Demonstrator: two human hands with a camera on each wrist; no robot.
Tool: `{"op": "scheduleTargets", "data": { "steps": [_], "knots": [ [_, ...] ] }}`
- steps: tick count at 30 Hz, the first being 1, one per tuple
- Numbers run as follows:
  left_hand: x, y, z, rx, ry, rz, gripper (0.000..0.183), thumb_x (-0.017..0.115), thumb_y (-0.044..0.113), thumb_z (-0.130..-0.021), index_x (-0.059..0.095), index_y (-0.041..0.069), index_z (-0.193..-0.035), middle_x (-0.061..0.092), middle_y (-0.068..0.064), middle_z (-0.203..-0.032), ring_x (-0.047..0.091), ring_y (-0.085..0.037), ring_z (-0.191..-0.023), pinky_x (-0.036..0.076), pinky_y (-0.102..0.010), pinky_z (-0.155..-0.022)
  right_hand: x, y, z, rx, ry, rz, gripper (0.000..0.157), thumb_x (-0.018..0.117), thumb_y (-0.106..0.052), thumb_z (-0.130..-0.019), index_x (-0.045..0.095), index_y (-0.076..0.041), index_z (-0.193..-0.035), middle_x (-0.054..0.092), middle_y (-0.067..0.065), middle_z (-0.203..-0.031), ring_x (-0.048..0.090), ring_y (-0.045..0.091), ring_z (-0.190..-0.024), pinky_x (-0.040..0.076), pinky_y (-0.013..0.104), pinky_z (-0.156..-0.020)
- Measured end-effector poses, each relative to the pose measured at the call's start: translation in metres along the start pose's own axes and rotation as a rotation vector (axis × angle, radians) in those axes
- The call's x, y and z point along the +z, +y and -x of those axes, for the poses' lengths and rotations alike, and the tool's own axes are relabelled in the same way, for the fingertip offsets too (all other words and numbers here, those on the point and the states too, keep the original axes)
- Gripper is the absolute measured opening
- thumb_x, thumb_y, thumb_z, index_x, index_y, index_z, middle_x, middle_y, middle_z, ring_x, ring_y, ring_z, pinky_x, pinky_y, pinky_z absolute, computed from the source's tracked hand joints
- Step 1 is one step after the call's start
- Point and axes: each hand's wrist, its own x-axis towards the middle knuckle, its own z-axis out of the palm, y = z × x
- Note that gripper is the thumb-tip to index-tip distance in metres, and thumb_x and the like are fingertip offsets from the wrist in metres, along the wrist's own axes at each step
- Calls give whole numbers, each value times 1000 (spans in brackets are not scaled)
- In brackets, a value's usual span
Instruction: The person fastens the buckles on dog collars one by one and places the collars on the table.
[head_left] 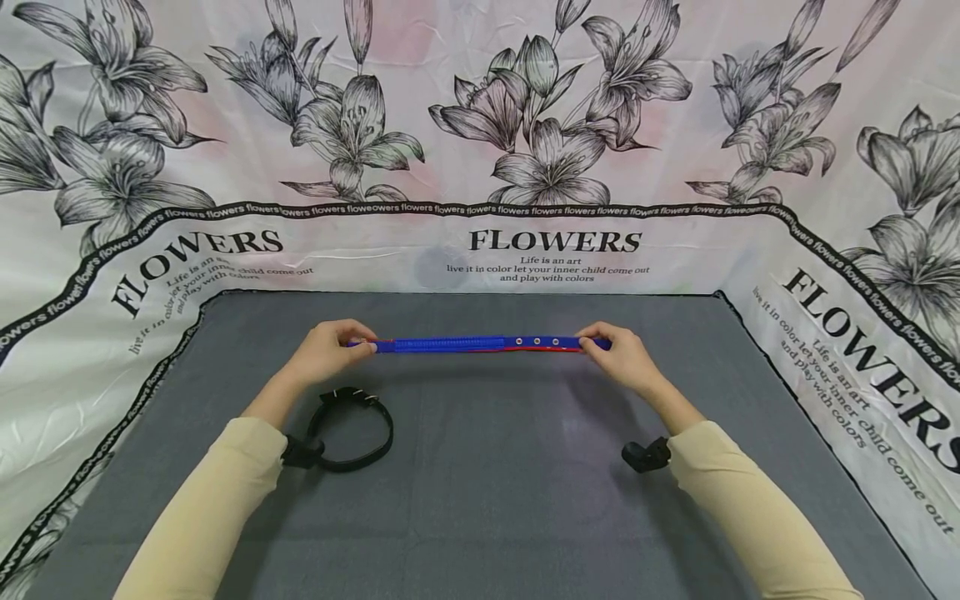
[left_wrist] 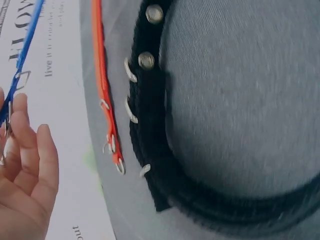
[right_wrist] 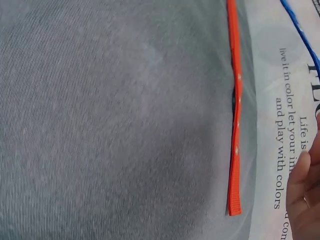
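Note:
A blue collar (head_left: 450, 343) with metal eyelets is stretched straight between my hands, above the cloth toward the far edge. My left hand (head_left: 330, 350) pinches its buckle end; in the left wrist view a metal ring and buckle show by the fingers. The eyelet end is pinched by my right hand (head_left: 618, 354). Partly hidden behind the blue one in the head view, a red-orange collar (left_wrist: 101, 65) lies straight on the cloth, its holed end (right_wrist: 235, 125) visible in the right wrist view. A black collar (left_wrist: 150, 110), closed in a loop, rests near my left wrist.
Grey cloth (head_left: 487, 500) covers the table. White flower-printed fabric (head_left: 555, 258) rises behind it and along both sides. A dark device (head_left: 647, 456) is strapped at my right wrist, and another (head_left: 302, 452) at my left, beside the black loop.

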Motion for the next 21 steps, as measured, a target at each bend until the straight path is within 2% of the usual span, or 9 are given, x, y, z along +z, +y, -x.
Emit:
{"op": "scheduleTargets", "data": {
  "steps": [3, 5, 9, 13, 17, 21],
  "knots": [
    [-1, 0, 3, -50, 16, 122, 27, 60, 27, -90, 62, 8, -110, 64, -18, -102, 61, -35, -88, 52, -43, -77, -1, -1, 1, 82, -51, -167, 30, 57, -32, -92, 63, -8, -108, 63, 19, -91, 56, 27, -74, 49, 31, -64],
    [0, 0, 5, -79, 25, 183, 31, 61, 29, -90, 61, 8, -112, 62, -22, -103, 60, -36, -90, 51, -45, -81, 0, 0, 1, 125, -68, -285, 38, 56, -36, -91, 60, -4, -112, 62, 22, -94, 58, 30, -81, 52, 33, -71],
    [1, 1, 6, -95, 35, 259, 35, 65, 31, -86, 61, 10, -114, 61, -23, -104, 63, -30, -85, 51, -45, -82, 1, -1, 1, 183, -59, -454, 46, 56, -40, -90, 55, -3, -118, 58, 20, -99, 60, 23, -84, 53, 33, -79],
    [3, 3, 7, -88, 50, 309, 39, 67, 33, -85, 59, 14, -118, 62, -21, -103, 65, -19, -80, 52, -42, -80, 2, -5, 1, 189, -58, -541, 46, 56, -38, -91, 52, -4, -121, 53, 22, -110, 60, 12, -82, 52, 34, -82],
    [6, 6, 8, -79, 91, 360, 41, 66, 35, -85, 59, 14, -120, 62, -17, -101, 64, -13, -78, 53, -36, -78, 3, -11, 2, 171, -73, -588, 43, 59, -34, -90, 49, -6, -123, 49, 22, -119, 58, 18, -96, 51, 30, -82],
    [8, 12, 7, -71, 147, 407, 45, 63, 39, -85, 58, 14, -122, 63, -15, -101, 64, -12, -76, 53, -34, -78, 4, -17, 1, 154, -66, -607, 42, 60, -28, -90, 48, -6, -124, 48, 18, -118, 51, 26, -107, 52, 25, -80]
  ]
}}
